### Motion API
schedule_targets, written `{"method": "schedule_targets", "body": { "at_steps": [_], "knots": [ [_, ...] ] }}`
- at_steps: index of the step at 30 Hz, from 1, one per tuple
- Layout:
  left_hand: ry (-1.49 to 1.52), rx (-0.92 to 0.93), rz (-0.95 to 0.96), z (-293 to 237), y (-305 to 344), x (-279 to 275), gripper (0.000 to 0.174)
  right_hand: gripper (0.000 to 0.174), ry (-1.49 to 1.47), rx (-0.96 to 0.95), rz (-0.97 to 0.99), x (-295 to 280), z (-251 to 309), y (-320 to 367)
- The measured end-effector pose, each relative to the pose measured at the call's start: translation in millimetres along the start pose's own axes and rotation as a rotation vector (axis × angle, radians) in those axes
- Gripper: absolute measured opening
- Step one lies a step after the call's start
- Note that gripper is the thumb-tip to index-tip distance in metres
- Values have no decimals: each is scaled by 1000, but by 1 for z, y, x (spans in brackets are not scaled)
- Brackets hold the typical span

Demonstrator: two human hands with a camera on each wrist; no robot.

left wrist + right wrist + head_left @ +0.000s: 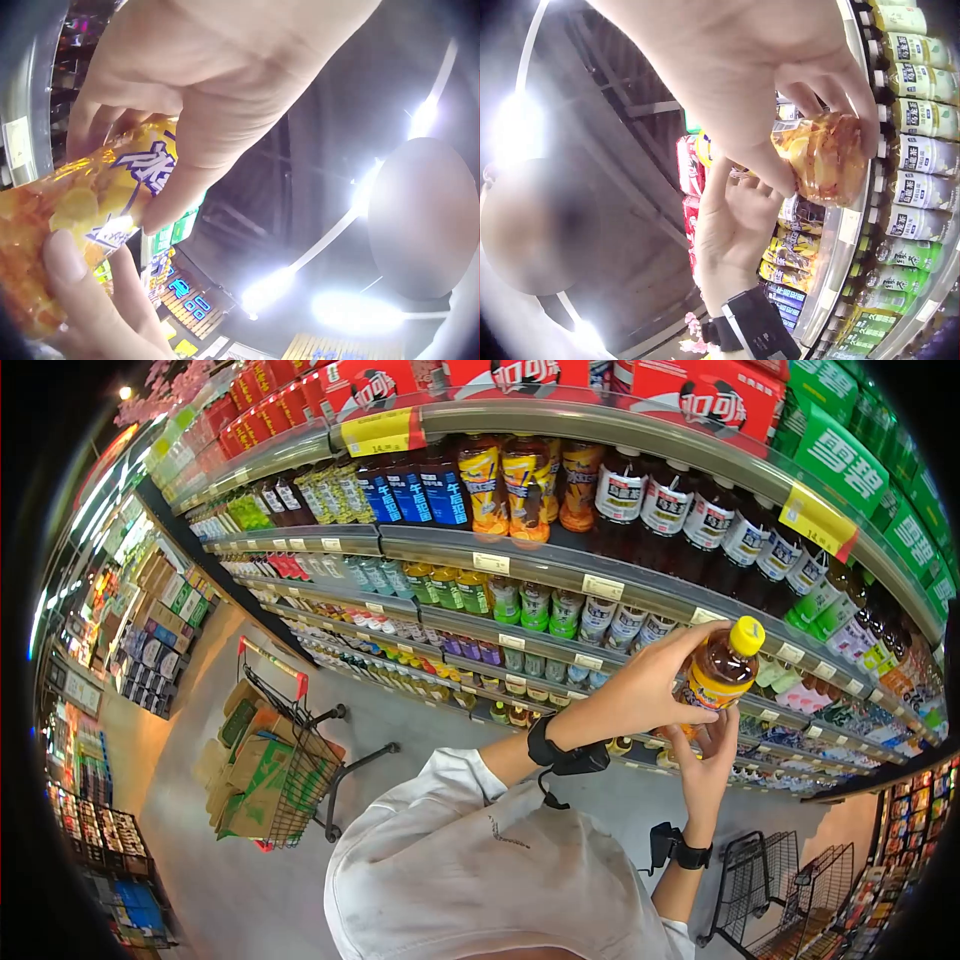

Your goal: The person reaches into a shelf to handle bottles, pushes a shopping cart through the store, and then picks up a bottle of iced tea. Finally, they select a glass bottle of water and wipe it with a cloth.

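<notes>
A drink bottle (722, 672) with a yellow cap, dark amber liquid and a yellow-orange label is held up in front of the shelves, tilted. Around its upper side my left hand (645, 685) grips it, thumb across the label. My right hand (708, 755) holds the lower end from below, fingers and thumb curled round it. In the left wrist view, the right thumb presses on the orange lower part of the label (97, 199). The right wrist view shows the bottle's base (832, 161) between the right fingers and thumb.
Shelves of drinks (480, 575) stand ahead, with similar yellow-label bottles (525, 485) on the upper level and red cartons (700, 405) above. A shopping cart (290, 780) with flattened cardboard stands at the left. Black carts (770, 880) are at the lower right.
</notes>
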State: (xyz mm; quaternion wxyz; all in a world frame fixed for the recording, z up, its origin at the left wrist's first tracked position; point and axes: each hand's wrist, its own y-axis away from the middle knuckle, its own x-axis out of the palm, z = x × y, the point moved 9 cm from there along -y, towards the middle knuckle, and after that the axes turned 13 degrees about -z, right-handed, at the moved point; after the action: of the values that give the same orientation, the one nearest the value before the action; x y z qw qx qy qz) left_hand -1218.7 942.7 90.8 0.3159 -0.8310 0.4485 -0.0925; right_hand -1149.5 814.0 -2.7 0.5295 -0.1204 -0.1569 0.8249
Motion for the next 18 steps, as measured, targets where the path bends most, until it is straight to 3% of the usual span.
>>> {"method": "schedule_targets", "body": {
  "at_steps": [5, 8, 12, 18],
  "knots": [
    [-82, 95, -158, -12, 13, -31, 80, 72, 37, -58, 73, 25, 4, -10],
    [-383, 268, -197, -27, 15, -53, 77, 68, 35, -5, 83, 27, -11, -18],
    [-493, 429, -494, -48, 12, -108, 78, 61, 68, 82, 120, 22, -32, -16],
    [-573, 399, -710, -33, -3, -173, 83, 52, 67, 220, 107, 3, -72, 3]
  ]
}}
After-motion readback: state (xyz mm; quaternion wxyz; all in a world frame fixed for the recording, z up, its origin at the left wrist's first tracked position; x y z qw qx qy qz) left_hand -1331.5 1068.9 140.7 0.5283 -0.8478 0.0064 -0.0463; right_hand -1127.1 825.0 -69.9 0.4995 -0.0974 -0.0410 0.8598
